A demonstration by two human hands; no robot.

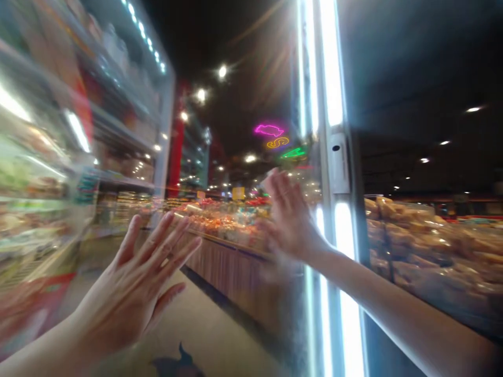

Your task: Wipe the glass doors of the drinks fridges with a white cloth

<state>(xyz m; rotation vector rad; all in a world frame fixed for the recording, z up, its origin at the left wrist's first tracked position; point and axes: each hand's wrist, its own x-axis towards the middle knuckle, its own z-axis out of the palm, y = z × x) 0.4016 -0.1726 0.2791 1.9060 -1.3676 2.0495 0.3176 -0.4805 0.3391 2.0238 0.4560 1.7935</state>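
My left hand [135, 280] is raised at the lower left, fingers spread, with a ring [165, 261] on one finger. Nothing is in it. Further right, my right hand [288, 217] is also up with its fingers extended, somewhat blurred, and holds nothing. It is beside a tall frame post [341, 162] with bright light strips [348, 293]. Faint haze near the post looks like glass, but I cannot tell whether either palm touches it.
Lit shelves [35, 209] with blurred goods line the left. Beyond my hands stands a wood-panelled display [231, 280] heaped with colourful packages. Bagged goods [424, 246] are piled at the right. Neon signs [278, 142] glow above, and a pale floor [212, 330] stretches below.
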